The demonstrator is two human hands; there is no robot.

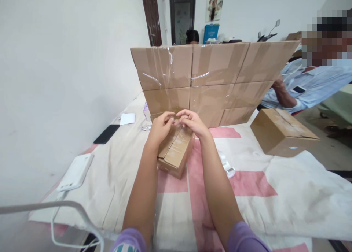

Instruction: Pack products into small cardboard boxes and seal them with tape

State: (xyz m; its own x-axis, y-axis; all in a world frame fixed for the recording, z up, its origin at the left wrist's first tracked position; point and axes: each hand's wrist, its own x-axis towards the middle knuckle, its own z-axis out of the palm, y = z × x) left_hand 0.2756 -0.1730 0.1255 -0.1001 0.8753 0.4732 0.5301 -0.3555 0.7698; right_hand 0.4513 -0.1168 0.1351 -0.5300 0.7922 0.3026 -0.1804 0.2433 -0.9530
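Note:
A small brown cardboard box (176, 153) lies on the white and pink cloth (247, 193) in front of me, its top flaps closed. My left hand (161, 127) and my right hand (192, 122) meet over the box's far end. Both have their fingers curled and pinched together near the flap seam. What the fingertips grip is too small to make out. A white tape dispenser (227, 166) rests on the cloth just right of my right forearm.
A wall of stacked cardboard boxes (214, 80) stands behind. Another box (283, 133) sits at the right. A black phone (106, 133), a white card (128, 118) and a white device with cable (76, 172) lie left. A person in a blue shirt (316, 83) sits at right.

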